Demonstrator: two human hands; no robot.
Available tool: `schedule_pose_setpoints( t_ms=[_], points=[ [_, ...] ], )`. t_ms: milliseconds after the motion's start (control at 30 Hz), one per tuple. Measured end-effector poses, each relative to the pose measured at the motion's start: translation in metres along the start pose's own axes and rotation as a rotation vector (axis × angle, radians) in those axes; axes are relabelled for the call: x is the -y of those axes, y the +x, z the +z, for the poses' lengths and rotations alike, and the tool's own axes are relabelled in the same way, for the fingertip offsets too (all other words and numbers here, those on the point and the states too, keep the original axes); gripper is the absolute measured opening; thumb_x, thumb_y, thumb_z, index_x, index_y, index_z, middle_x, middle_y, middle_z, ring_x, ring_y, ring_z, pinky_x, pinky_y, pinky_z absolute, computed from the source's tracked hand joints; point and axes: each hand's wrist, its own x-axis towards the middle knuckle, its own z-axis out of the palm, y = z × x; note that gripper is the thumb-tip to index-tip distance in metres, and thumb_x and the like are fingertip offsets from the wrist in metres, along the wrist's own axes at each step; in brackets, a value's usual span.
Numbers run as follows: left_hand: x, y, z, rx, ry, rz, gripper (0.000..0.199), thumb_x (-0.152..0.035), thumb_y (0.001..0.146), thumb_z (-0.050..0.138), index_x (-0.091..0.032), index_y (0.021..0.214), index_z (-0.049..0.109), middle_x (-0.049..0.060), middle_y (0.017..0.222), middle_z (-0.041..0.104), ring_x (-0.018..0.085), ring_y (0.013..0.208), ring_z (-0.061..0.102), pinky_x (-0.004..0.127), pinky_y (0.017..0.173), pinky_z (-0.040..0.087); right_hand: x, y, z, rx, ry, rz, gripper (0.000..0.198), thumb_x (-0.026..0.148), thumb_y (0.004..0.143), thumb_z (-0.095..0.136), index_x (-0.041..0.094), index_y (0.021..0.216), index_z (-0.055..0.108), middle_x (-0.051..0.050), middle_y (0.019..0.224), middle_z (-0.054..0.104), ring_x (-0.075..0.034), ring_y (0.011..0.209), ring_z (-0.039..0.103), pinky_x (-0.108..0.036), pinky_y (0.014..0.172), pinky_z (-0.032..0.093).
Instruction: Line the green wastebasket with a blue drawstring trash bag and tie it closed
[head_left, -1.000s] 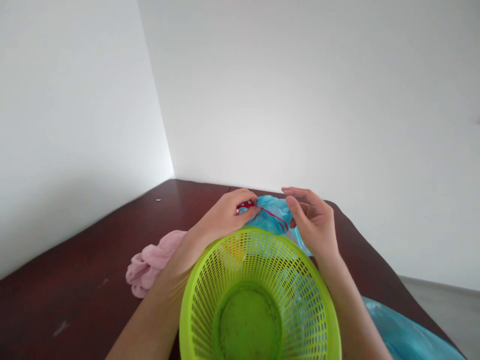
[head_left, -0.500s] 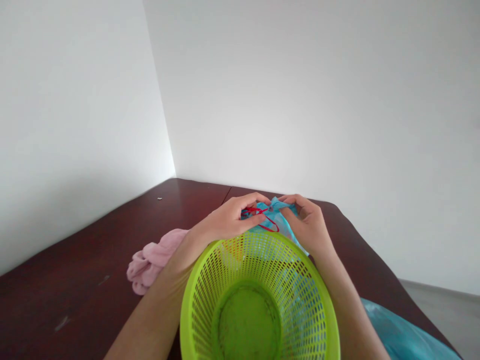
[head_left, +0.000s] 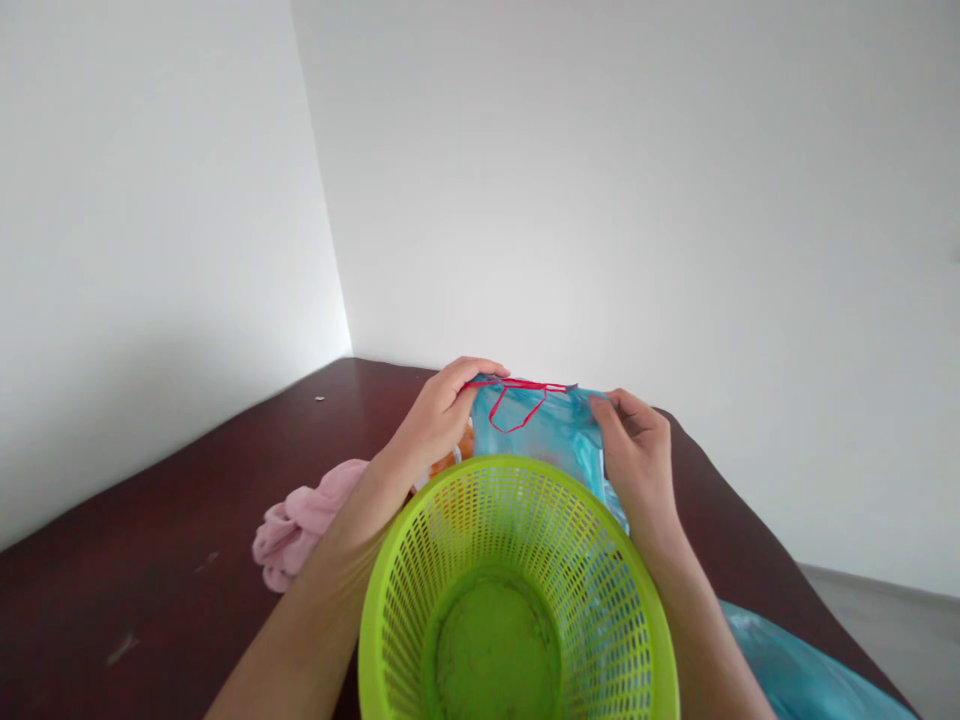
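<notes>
table [head_left: 187, 570]: dark red, beneath everything | basket [head_left: 495, 645]: green, nearest the wearer | blue bag [head_left: 536, 445]: stretched between hands just beyond basket's far rim; looks light, limp, probably slippery, easily torn; best held by top corners | right hand [head_left: 637, 440]: fingers curled, pinching bag's right side | left hand [head_left: 439, 410]: pinching its top-left edge | red drawstring [head_left: 510, 429]: looped, thin

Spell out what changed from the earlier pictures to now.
The right hand, loosely open at first, has gripped the blue bag. Since the middle picture the hands have drawn apart, left hand leftward and right hand rightward, spreading the bunched bag flat. The green basket and pink cloth stayed put.
</notes>
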Motion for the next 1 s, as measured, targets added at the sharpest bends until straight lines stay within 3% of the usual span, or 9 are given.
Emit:
schedule_pose_setpoints(
  t_ms=[133, 233, 333, 533, 600, 700, 833, 933, 1000],
  points=[
    [0.008, 0.001, -0.004, -0.166, -0.020, -0.034, 0.042, -0.012, 0.113, 0.050, -0.030, 0.127, 0.085, 0.004, 0.141, 0.085, 0.025, 0.135, 0.077, 0.048, 0.126, 0.055, -0.006, 0.002, -0.003, -0.061, 0.007, 0.026, 0.050, 0.051, 0.102, 0.081, 0.026, 0.068, 0.055, 0.005, 0.065, 0.042, -0.015, 0.063, 0.033, -0.033, 0.058, 0.029],
    [0.011, 0.001, -0.008, -0.176, 0.032, -0.137, 0.033, -0.030, 0.121, 0.053, -0.028, 0.125, 0.086, 0.004, 0.120, 0.089, 0.025, 0.109, 0.080, 0.042, 0.101, 0.060, -0.010, 0.002, -0.005, -0.143, 0.048, 0.036, 0.051, 0.054, 0.104, 0.081, 0.027, 0.071, 0.052, 0.006, 0.065, 0.041, -0.014, 0.059, 0.035, -0.031, 0.054, 0.029],
    [0.011, 0.000, -0.012, -0.160, 0.072, -0.160, 0.033, -0.036, 0.122, 0.054, -0.028, 0.135, 0.083, 0.003, 0.111, 0.085, 0.022, 0.090, 0.072, 0.036, 0.083, 0.054, -0.011, 0.000, -0.005, -0.181, 0.099, 0.093, 0.046, 0.056, 0.108, 0.077, 0.028, 0.079, 0.057, 0.007, 0.063, 0.047, -0.014, 0.053, 0.046, -0.030, 0.048, 0.033],
    [0.013, 0.002, -0.019, -0.300, 0.017, -0.142, 0.020, -0.030, 0.117, 0.059, -0.025, 0.116, 0.078, 0.004, 0.106, 0.081, 0.020, 0.093, 0.072, 0.034, 0.084, 0.054, -0.018, 0.004, -0.007, -0.504, 0.300, -0.011, 0.043, 0.055, 0.109, 0.076, 0.030, 0.086, 0.050, 0.009, 0.063, 0.045, -0.012, 0.045, 0.039, -0.029, 0.042, 0.030],
    [0.015, 0.002, -0.020, -0.317, -0.019, -0.151, 0.018, -0.029, 0.114, 0.060, -0.024, 0.110, 0.077, 0.003, 0.102, 0.081, 0.020, 0.092, 0.071, 0.033, 0.083, 0.054, -0.023, 0.009, -0.009, -0.536, 0.365, -0.036, 0.038, 0.052, 0.107, 0.076, 0.031, 0.090, 0.050, 0.010, 0.063, 0.047, -0.012, 0.046, 0.042, -0.028, 0.043, 0.035],
    [0.015, 0.001, -0.020, -0.277, 0.029, -0.197, 0.023, -0.022, 0.108, 0.056, -0.024, 0.102, 0.078, 0.003, 0.098, 0.080, 0.021, 0.089, 0.070, 0.035, 0.084, 0.055, -0.028, 0.015, -0.010, -0.470, 0.435, -0.013, 0.029, 0.045, 0.101, 0.079, 0.032, 0.101, 0.054, 0.010, 0.071, 0.058, -0.013, 0.051, 0.053, -0.027, 0.048, 0.043],
    [0.006, -0.003, -0.018, -0.158, 0.072, -0.100, 0.021, -0.023, 0.106, 0.062, -0.027, 0.114, 0.080, 0.006, 0.127, 0.081, 0.027, 0.125, 0.073, 0.044, 0.111, 0.057, -0.021, 0.012, -0.006, -0.256, 0.412, 0.075, 0.024, 0.040, 0.098, 0.083, 0.031, 0.109, 0.063, 0.005, 0.089, 0.070, -0.012, 0.059, 0.059, -0.028, 0.054, 0.052],
    [-0.003, -0.005, -0.014, 0.035, 0.060, -0.029, 0.032, -0.040, 0.109, 0.079, -0.031, 0.139, 0.076, 0.008, 0.145, 0.079, 0.029, 0.138, 0.071, 0.049, 0.123, 0.053, -0.011, 0.005, 0.000, -0.118, 0.400, 0.149, 0.024, 0.042, 0.097, 0.086, 0.029, 0.099, 0.066, 0.003, 0.088, 0.069, -0.013, 0.065, 0.060, -0.028, 0.060, 0.058],
    [-0.006, -0.006, -0.011, 0.195, 0.085, -0.023, 0.040, -0.049, 0.105, 0.088, -0.034, 0.140, 0.078, 0.007, 0.143, 0.082, 0.031, 0.136, 0.073, 0.052, 0.123, 0.054, -0.006, 0.002, 0.002, -0.040, 0.444, 0.180, 0.030, 0.045, 0.096, 0.089, 0.028, 0.091, 0.064, 0.003, 0.085, 0.068, -0.015, 0.070, 0.063, -0.030, 0.067, 0.063]
  ],
)
